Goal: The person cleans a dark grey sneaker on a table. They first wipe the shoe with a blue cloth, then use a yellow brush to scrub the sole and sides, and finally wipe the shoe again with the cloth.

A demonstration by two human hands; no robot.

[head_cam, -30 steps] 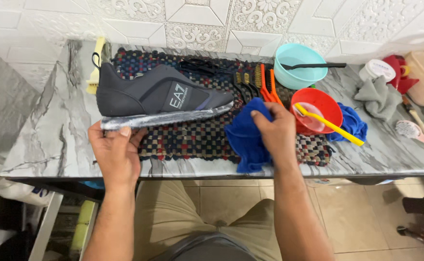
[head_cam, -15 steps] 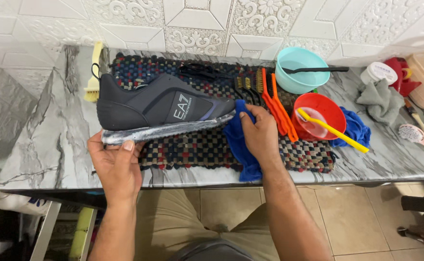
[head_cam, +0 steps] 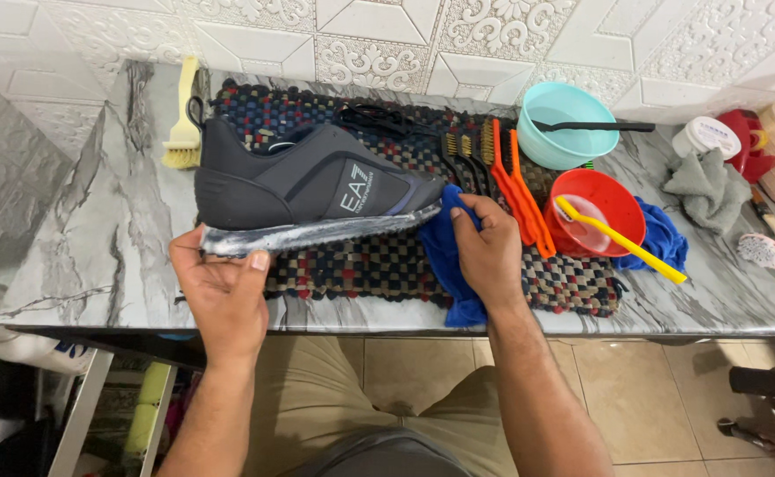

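A dark grey sneaker (head_cam: 308, 185) with a wet, soapy sole lies on its side on a woven multicoloured mat (head_cam: 378, 265), sole facing me. My left hand (head_cam: 219, 287) grips the heel end of the sole from below. A blue cloth (head_cam: 445, 256) is bunched in my right hand (head_cam: 491, 252), which presses it against the toe end of the sole. Part of the cloth hangs over the counter's front edge.
On the marble counter (head_cam: 87, 230): a yellow brush (head_cam: 181, 141) at the back left, several small brushes (head_cam: 493, 163), a teal bowl (head_cam: 568, 124), a red bowl (head_cam: 595, 212) holding a yellow toothbrush (head_cam: 621, 238), another blue cloth (head_cam: 661, 238), a grey cloth (head_cam: 701, 185), tubs at right.
My right hand has slid the blue cloth left along the sole toward the toe. The left hand keeps its hold on the heel end.
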